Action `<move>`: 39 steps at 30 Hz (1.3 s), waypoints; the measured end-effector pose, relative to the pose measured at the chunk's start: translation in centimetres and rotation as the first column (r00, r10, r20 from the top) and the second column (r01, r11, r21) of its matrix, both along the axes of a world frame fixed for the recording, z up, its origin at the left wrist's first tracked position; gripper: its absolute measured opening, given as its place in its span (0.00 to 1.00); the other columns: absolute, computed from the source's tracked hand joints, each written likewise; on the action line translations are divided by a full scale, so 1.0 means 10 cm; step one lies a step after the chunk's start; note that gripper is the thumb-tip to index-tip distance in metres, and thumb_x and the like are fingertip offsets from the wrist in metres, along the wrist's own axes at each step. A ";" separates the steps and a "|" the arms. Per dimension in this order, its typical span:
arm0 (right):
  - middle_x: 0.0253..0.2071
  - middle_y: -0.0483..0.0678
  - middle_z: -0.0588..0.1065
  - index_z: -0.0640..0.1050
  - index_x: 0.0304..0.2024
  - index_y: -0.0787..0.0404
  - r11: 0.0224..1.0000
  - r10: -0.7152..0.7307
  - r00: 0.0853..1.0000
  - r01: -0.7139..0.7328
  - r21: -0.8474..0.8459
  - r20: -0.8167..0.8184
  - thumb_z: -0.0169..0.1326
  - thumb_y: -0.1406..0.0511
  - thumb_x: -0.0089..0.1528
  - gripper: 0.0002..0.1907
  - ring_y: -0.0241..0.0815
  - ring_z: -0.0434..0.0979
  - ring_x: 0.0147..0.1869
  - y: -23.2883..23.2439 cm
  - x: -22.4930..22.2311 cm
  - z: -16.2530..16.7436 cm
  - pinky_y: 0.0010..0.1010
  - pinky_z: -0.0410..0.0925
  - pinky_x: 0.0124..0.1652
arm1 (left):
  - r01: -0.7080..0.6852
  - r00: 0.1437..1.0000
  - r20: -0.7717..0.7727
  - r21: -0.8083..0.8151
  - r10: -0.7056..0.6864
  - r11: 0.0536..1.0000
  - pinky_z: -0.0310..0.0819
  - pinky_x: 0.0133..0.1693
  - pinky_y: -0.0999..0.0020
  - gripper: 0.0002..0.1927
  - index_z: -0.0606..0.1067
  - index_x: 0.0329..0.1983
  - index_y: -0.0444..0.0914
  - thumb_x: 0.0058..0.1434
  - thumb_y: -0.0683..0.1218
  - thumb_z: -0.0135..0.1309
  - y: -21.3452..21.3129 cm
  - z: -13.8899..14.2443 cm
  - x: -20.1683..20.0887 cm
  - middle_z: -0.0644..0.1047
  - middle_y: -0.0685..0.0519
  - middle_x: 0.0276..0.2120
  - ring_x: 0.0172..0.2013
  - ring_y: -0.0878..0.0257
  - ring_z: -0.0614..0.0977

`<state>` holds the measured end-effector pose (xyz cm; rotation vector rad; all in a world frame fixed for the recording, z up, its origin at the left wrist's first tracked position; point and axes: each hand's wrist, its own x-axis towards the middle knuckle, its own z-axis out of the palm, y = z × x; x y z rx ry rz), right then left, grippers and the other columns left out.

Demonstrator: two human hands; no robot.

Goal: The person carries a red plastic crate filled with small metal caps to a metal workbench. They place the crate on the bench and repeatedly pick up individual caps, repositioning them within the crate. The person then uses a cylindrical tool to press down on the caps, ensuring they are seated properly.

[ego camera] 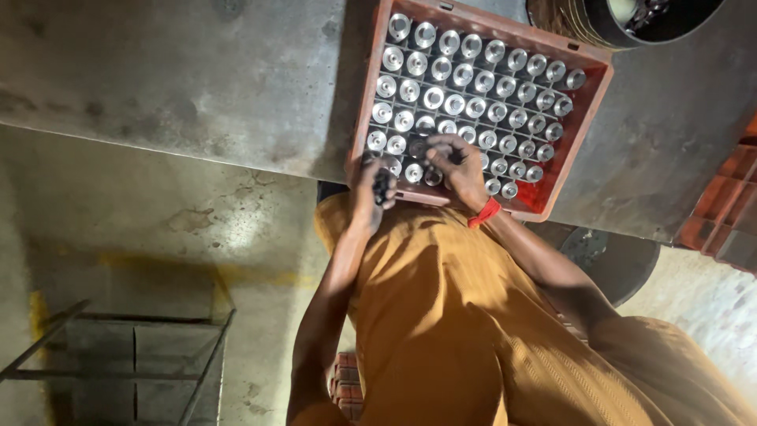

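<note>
Handling: the metal parts (465, 99) look heavy for their size, stiff, smooth and likely slippery; best pinched by the raised round top.
Look: silvery round pieces, one per cell, in rows.
Place: red crate (597, 93) on the grey counter (197, 71).
Left hand (371, 185): closed around a small dark object.
Right hand (457, 162): fingers curled down onto the near-row parts; grip unclear.

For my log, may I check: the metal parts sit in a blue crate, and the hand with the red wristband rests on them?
Not quite: the head view shows the crate is red, not blue. The metal parts sit in it, and the right hand with the red wristband rests on them.
</note>
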<state>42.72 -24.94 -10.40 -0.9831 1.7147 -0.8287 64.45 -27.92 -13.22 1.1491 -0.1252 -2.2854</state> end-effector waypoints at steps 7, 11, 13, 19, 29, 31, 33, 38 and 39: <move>0.49 0.56 0.77 0.79 0.59 0.60 0.873 0.293 0.718 -0.471 -0.130 -0.632 0.55 0.73 0.67 0.18 0.48 0.80 0.42 -0.02 -0.05 0.05 0.31 0.76 0.36 | -0.076 0.997 0.009 -0.093 0.077 0.993 0.55 0.17 0.77 0.12 0.70 0.45 0.42 0.70 0.55 0.49 0.00 -0.01 0.07 0.69 0.58 0.24 0.19 0.71 0.68; 0.46 0.52 0.78 0.81 0.52 0.60 0.788 0.365 0.538 -0.613 -0.055 -0.760 0.58 0.72 0.54 0.21 0.52 0.75 0.48 -0.09 0.05 0.06 0.42 0.72 0.46 | -0.079 0.995 0.052 -0.061 0.082 0.995 0.56 0.19 0.76 0.17 0.69 0.47 0.39 0.75 0.58 0.47 -0.01 -0.01 0.04 0.69 0.57 0.25 0.20 0.70 0.69; 0.44 0.51 0.77 0.81 0.50 0.60 0.798 0.448 0.480 -0.595 0.096 -0.754 0.59 0.72 0.54 0.19 0.51 0.74 0.50 -0.15 0.10 0.07 0.41 0.70 0.48 | -0.068 0.997 0.017 -0.102 0.070 0.992 0.57 0.23 0.77 0.19 0.72 0.57 0.35 0.78 0.56 0.49 -0.05 -0.02 0.06 0.69 0.59 0.28 0.24 0.72 0.67; 0.35 0.53 0.79 0.82 0.45 0.63 0.878 0.277 0.722 -0.458 -0.138 -0.634 0.66 0.60 0.59 0.17 0.52 0.76 0.40 -0.21 0.10 0.20 0.44 0.69 0.43 | 0.134 0.984 0.156 -0.339 -0.085 0.931 0.56 0.21 0.79 0.24 0.70 0.66 0.41 0.75 0.59 0.43 -0.14 0.15 0.02 0.71 0.58 0.27 0.22 0.73 0.66; 0.44 0.48 0.81 0.83 0.48 0.62 0.997 0.032 0.990 -0.021 -0.080 0.137 0.61 0.64 0.65 0.11 0.40 0.81 0.42 0.07 0.30 0.11 0.29 0.75 0.43 | 0.184 0.962 0.224 -0.103 -0.157 0.978 0.56 0.19 0.79 0.20 0.68 0.63 0.44 0.75 0.57 0.45 0.01 0.11 -0.12 0.72 0.57 0.26 0.21 0.72 0.69; 0.43 0.48 0.82 0.83 0.48 0.60 0.967 0.141 0.942 -0.196 -0.161 -0.304 0.63 0.64 0.63 0.12 0.41 0.82 0.41 0.08 0.17 0.07 0.29 0.75 0.40 | -0.062 0.998 0.015 0.093 0.061 0.994 0.67 0.26 0.73 0.18 0.68 0.59 0.40 0.71 0.53 0.45 0.02 0.04 -0.02 0.75 0.53 0.32 0.27 0.67 0.75; 0.36 0.50 0.78 0.84 0.48 0.61 0.872 0.316 0.784 -0.462 -0.163 -0.534 0.63 0.67 0.61 0.13 0.47 0.76 0.39 0.12 0.08 0.05 0.37 0.72 0.39 | -0.166 0.980 -0.085 0.128 0.178 0.978 0.70 0.29 0.70 0.16 0.68 0.55 0.38 0.70 0.51 0.47 0.03 -0.01 0.08 0.76 0.52 0.35 0.29 0.65 0.77; 0.45 0.51 0.76 0.82 0.47 0.61 0.696 0.442 0.465 -0.717 -0.033 -0.767 0.57 0.72 0.53 0.18 0.50 0.73 0.49 0.18 0.13 -0.04 0.39 0.73 0.44 | -0.152 0.987 -0.064 -0.082 0.147 0.985 0.59 0.22 0.76 0.11 0.73 0.50 0.39 0.76 0.51 0.49 0.06 -0.01 0.15 0.72 0.55 0.31 0.24 0.70 0.70; 0.45 0.50 0.76 0.82 0.47 0.61 0.706 0.465 0.443 -0.708 0.019 -0.766 0.57 0.72 0.54 0.18 0.49 0.73 0.49 0.17 0.16 -0.05 0.39 0.73 0.44 | -0.175 0.984 -0.056 -0.056 0.172 0.983 0.62 0.24 0.75 0.13 0.73 0.50 0.38 0.76 0.52 0.48 0.06 0.00 0.15 0.73 0.54 0.32 0.25 0.69 0.71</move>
